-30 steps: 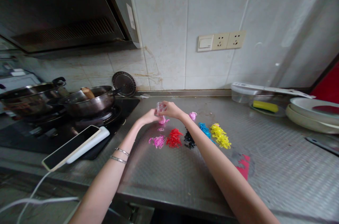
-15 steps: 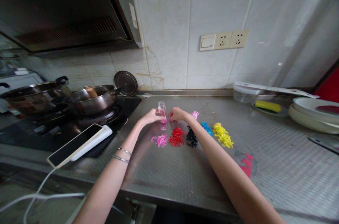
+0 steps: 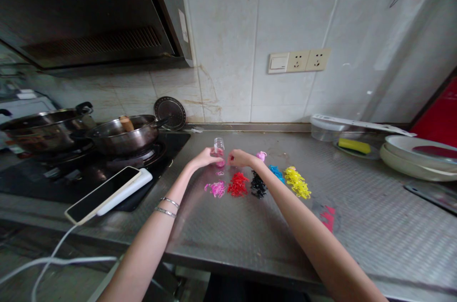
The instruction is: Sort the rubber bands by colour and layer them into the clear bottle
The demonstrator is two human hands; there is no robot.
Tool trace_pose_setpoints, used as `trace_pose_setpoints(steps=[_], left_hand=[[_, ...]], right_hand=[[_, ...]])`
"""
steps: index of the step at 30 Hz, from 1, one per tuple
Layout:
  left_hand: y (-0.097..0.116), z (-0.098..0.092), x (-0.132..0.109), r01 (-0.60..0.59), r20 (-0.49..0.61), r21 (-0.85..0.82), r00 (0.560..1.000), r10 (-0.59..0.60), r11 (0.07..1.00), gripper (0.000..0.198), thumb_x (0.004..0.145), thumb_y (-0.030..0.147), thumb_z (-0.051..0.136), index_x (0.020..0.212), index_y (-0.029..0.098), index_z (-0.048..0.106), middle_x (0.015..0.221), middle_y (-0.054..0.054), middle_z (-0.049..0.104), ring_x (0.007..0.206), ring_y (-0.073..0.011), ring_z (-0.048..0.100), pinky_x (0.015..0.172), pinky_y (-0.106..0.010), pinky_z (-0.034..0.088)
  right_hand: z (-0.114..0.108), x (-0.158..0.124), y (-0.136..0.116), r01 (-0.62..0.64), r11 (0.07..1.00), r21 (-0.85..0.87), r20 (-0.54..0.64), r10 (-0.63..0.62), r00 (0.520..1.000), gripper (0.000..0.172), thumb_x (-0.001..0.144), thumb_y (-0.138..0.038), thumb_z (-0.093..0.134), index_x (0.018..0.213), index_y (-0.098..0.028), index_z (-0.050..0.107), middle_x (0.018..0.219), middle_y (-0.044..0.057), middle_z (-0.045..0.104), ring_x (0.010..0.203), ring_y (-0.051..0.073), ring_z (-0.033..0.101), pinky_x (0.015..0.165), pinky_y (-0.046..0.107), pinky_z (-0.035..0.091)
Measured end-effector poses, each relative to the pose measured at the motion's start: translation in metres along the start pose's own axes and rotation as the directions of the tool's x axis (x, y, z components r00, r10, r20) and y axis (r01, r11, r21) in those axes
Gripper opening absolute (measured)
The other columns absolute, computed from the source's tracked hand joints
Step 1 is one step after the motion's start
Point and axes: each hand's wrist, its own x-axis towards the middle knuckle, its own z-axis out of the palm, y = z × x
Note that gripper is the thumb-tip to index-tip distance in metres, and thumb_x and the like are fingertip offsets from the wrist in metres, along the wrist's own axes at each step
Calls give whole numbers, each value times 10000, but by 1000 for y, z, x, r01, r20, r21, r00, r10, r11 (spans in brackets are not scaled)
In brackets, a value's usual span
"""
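View from my head, looking down at a steel table (image 3: 246, 230). My left hand (image 3: 204, 157) holds a small clear bottle (image 3: 218, 145) upright just above the table top, fingers closed about its lower part, its mouth open to the top. My right hand (image 3: 240, 158) lies just beside the bottle's base, fingers drawn narrow into a pinch next to a bit of pink at the bottle's foot; whether they grip anything there is too small to tell. Two bracelets (image 3: 167, 206) circle my left wrist.

Nearer me than the hands lie five small heaps of loops in a row: pink heap (image 3: 216, 189), red heap (image 3: 237, 184), black heap (image 3: 257, 186), blue heap (image 3: 276, 171) and yellow heap (image 3: 297, 182), each apart from its neighbour. A small pink piece (image 3: 261, 155) rests just behind my right wrist.

To the left, a phone (image 3: 103, 193) lies on the edge of a stove (image 3: 46, 178) that carries two pans (image 3: 121, 136). To the right stand stacked plates (image 3: 417, 161) and a yellow sponge (image 3: 352, 145).
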Motion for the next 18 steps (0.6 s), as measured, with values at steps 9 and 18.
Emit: trace_pose_setpoints(steps=[9, 18], left_hand=[[-2, 1, 1, -14, 21, -70, 1000, 15, 997, 369, 589, 216, 697, 920, 94, 588, 863, -78, 646, 812, -163, 599, 798, -319, 446], [-2, 2, -1, -12, 50, -126, 999, 19, 992, 375, 591, 215, 699, 927, 97, 582, 825, -68, 651, 741, -144, 610, 767, -310, 463]], right_hand=[[-3, -45, -48, 230, 971, 56, 25, -232, 972, 191, 686, -120, 503, 787, -132, 664, 773, 48, 665, 656, 109, 550, 554, 177, 371], [1, -52, -58, 387, 917, 96, 42, -392, 919, 211, 687, -183, 569, 874, -163, 665, 888, 54, 656, 750, 124, 564, 645, 199, 413]])
